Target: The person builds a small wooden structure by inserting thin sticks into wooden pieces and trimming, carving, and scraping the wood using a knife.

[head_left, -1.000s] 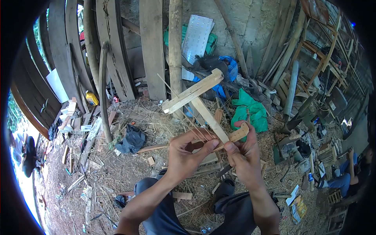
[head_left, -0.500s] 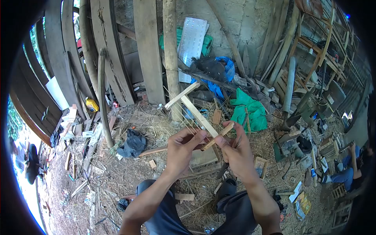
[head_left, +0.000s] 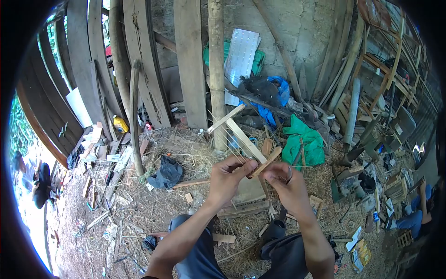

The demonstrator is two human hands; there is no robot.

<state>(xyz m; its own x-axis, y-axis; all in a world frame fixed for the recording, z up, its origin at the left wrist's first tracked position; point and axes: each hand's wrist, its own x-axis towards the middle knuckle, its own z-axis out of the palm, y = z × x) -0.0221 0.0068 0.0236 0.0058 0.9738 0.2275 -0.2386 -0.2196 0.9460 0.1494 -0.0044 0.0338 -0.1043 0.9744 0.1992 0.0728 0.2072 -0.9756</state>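
Note:
An I-shaped wooden frame (head_left: 245, 142) of three pale strips tilts up and left in front of me. Its far crosspiece lies near the bamboo post, and its near crosspiece sits between my hands. My left hand (head_left: 231, 179) is closed, thumb and fingers pinching by the lower end of the near crosspiece. Several thin sticks (head_left: 228, 137) fan out from those same fingers beside the frame. My right hand (head_left: 289, 184) has curled fingers just right of the near crosspiece. Anything between its fingertips is too small to make out.
A bamboo post (head_left: 216, 69) and upright planks (head_left: 190, 65) stand ahead. Green cloth (head_left: 304, 142), a dark plastic bag (head_left: 166, 173) and wood scraps litter the straw-covered ground. Stacked timber (head_left: 371, 69) is at the right. Another person's leg (head_left: 411, 222) shows at the far right.
My right hand has shifted off the joint of the near crosspiece to its right side, fingers curling. My left hand keeps its pinch. The whole view has shifted slightly.

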